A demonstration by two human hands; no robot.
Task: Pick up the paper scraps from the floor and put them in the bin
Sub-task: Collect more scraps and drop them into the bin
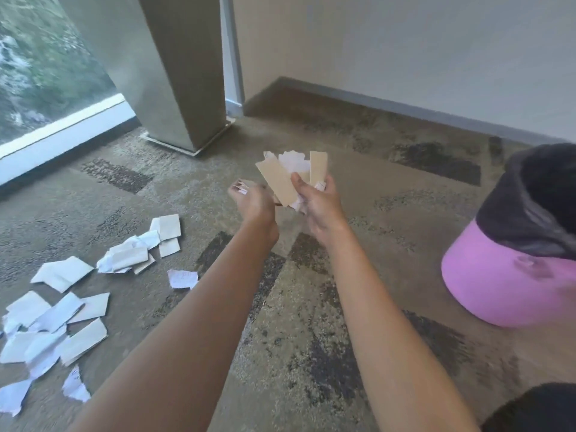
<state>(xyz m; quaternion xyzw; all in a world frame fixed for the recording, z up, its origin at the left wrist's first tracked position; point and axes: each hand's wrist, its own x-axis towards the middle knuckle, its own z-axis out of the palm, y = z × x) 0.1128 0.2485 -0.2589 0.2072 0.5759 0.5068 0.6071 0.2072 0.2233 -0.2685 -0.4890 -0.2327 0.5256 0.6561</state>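
Above the carpet (311,307), right hand (318,207) clasps paper scraps (290,173) near bin (511,275).

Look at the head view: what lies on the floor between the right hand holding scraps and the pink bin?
Nothing; between the right hand and the pink bin the head view shows only bare patterned carpet.

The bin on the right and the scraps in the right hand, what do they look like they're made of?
The bin looks like smooth pink plastic with a dull sheen, lined with a crinkled black bag, probably thin film. The scraps in the right hand look like matte white paper and tan card.
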